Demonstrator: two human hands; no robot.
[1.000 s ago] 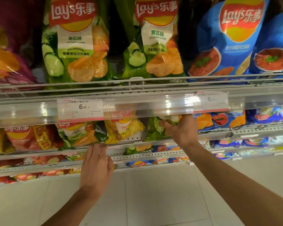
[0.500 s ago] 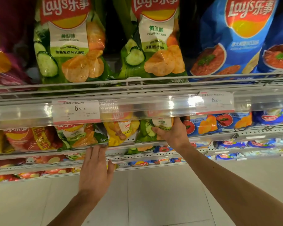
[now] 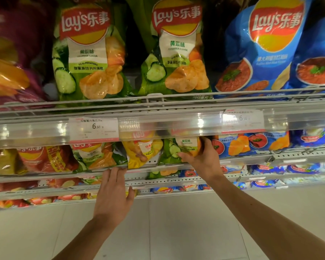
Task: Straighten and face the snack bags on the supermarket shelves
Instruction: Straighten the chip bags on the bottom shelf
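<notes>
On the second shelf a small green cucumber chip bag [image 3: 178, 150] stands upright, and my right hand [image 3: 203, 160] grips its lower right side. To its left stand a yellow chip bag [image 3: 141, 151] and another green bag [image 3: 96, 156] that leans. My left hand [image 3: 114, 192] is stretched out flat, fingertips touching the front rail [image 3: 45, 175] of that shelf below the leaning green bag, holding nothing. Large green bags [image 3: 88, 53] and a second one [image 3: 178, 53] face forward on the top shelf.
Large blue tomato bags [image 3: 266, 49] fill the top shelf's right; small blue ones [image 3: 251, 143] sit right of my right hand. A red bag [image 3: 43, 158] is at the left. A clear price strip [image 3: 94, 130] overhangs the second shelf. Lower shelves hold more bags above a pale tiled floor [image 3: 167, 231].
My right hand has drawn the small green bag leftward and turned it more upright, facing forward. My left hand has stayed at the shelf rail. The view has tilted up a little.
</notes>
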